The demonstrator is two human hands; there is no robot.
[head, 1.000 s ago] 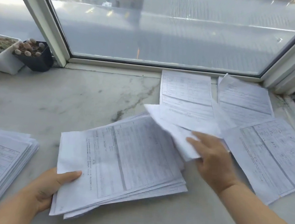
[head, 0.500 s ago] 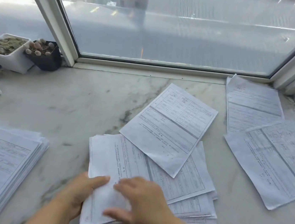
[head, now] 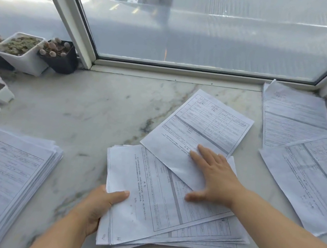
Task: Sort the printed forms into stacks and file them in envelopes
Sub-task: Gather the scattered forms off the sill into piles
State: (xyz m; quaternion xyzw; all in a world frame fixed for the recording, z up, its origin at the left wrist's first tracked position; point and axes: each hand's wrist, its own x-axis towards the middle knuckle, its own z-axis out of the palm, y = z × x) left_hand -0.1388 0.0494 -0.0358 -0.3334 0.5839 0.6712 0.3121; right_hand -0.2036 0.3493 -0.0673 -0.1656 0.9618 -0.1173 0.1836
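We're mid-sort. Left hand (head: 99,206) fingers pinch the unsorted stack (head: 168,211) w/ thumb on top; right hand (head: 213,177) fingers, spread flat, press a loose form (head: 199,128). Sorted piles: thick one (head: 3,176) left of the fingers, two forms (head: 300,144) right. No envelopes seen; filing's left.

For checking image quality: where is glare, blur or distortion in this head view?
Head view: daylight glare washes out the window's top-left corner; the wide lens bows the window frame; the thick stack at left is soft, and print under the right hand on the tilted sheet is too blurred to read.
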